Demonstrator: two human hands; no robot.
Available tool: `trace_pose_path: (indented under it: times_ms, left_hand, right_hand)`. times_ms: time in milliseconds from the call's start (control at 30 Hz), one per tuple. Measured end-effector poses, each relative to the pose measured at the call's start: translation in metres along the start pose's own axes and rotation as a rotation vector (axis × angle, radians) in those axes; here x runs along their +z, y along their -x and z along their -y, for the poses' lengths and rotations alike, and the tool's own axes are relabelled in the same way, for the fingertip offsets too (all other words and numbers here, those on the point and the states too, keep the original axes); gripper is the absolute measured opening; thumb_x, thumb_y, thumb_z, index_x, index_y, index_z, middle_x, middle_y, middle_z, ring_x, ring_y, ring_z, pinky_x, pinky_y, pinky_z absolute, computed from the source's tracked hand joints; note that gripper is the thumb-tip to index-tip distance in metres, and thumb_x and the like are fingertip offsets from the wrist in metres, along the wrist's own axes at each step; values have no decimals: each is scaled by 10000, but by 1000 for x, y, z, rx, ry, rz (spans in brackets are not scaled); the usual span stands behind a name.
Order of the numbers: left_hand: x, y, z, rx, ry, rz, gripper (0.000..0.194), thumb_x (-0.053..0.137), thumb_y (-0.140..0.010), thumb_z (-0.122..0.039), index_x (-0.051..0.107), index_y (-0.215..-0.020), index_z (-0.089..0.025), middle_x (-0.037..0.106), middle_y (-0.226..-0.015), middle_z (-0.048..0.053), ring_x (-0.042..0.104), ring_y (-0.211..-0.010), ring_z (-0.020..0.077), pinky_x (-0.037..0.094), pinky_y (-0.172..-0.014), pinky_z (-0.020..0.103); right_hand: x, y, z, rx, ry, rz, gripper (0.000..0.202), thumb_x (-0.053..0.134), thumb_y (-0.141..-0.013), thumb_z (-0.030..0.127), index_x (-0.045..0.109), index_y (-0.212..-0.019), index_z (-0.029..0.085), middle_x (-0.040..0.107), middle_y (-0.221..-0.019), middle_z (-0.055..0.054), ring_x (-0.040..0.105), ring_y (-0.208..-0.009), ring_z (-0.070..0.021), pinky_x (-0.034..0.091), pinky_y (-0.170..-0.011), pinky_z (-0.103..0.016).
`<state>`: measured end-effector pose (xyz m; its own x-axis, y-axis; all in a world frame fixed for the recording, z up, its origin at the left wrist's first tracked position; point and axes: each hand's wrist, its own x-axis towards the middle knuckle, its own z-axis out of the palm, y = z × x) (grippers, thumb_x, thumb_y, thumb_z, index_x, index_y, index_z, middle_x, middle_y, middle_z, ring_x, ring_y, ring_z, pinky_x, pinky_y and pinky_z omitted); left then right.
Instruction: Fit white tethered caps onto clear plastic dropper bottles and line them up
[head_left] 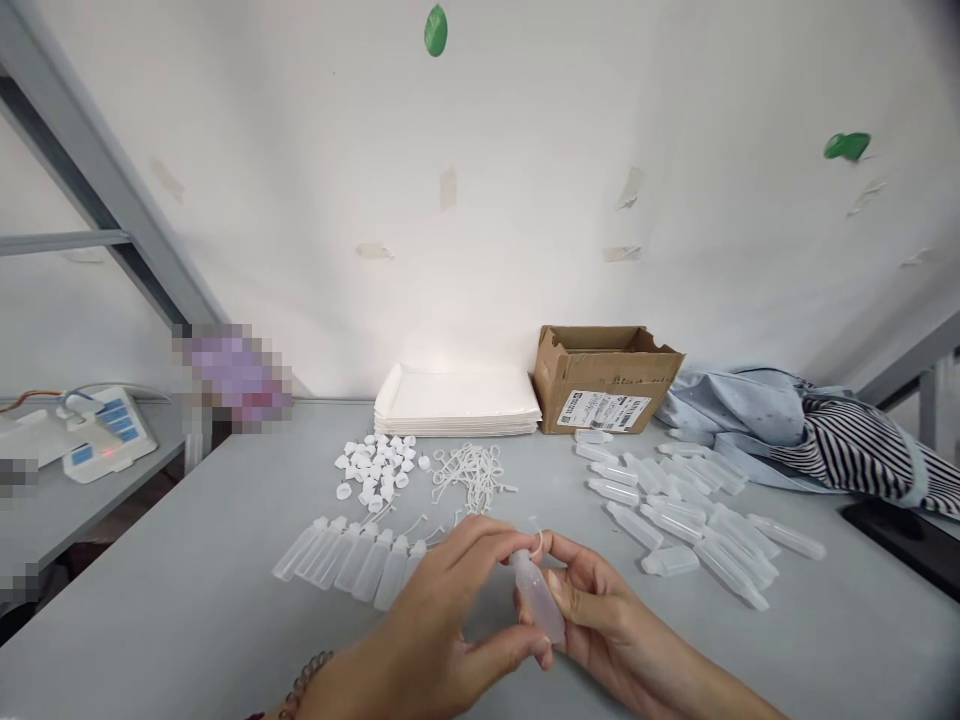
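A translucent plastic bottle (541, 602) is held between both hands near the front middle of the table, tilted with its neck up and to the left. My left hand (457, 610) has its fingertips on the neck and its thumb by the base. My right hand (596, 612) grips the body from the right, thumb on the side. A thin white strap (538, 538) curves beside the neck at my right fingertips. Behind my left hand, a row of bottles with straps (341, 558) lies on the table. White caps (375, 468) and loose looped straps (471, 474) lie beyond.
Many loose bottles (675, 515) are spread on the right of the grey table (202, 600). A white stack of trays (457, 402) and a cardboard box (604, 385) stand at the back. Cloth (825, 430) and a dark object (907, 540) lie far right; a power strip (111, 435) is left.
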<state>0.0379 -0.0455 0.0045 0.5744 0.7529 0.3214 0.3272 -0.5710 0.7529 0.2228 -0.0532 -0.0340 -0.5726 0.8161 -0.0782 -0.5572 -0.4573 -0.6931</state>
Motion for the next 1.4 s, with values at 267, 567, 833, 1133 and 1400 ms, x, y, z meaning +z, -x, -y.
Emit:
trace_pose_path:
  times_ms: [267,567,833,1133,1400]
  left_hand:
    - [4,1,3,202,-58,-120,405,570,-880,-148,520,-1273,-229,647,-1082,91,622,-937,195,533,-806,284]
    - [12,1,13,406,-93,-290,534,515,-890,-48,448,-1371,-270,709,-1000,102,675,-863,195,580,-722,294]
    - [22,2,22,470,-81,-342,579,526,-894,-43,383,-1412,-259,686,-1164,113,656,-1068,214,584,-869,313]
    - [23,7,10,352,-329,-178,761,591,-881,-155,141,-1492,-103,584,-1273,240,537,-1218,303,519,-975,402]
    - [52,14,51,413,-312,-318,683,490,-922,-218,139,-1494,-87,580,-1280,235,602,-1146,282,559,-903,317]
  right_hand:
    - [1,-1,1,-12,20,-11,250,713,-808,284,530,-927,163,645,-711,-16,597,-591,-99,453,-630,-232]
    - [-14,-6,-10,-4,-31,50,297,755,-770,331,525,-858,165,694,-697,-31,649,-566,-98,430,-542,-178]
    - [-14,-2,-11,40,-34,-50,249,762,-761,300,600,-882,156,663,-697,-9,641,-596,-97,468,-604,-196]
    - [-1,0,-2,43,-42,-236,251,791,-725,296,606,-822,157,648,-713,-13,616,-639,-97,485,-636,-194]
    - [-15,-2,-8,31,-5,-184,220,766,-756,248,581,-836,159,659,-729,-15,688,-757,-159,514,-746,-261]
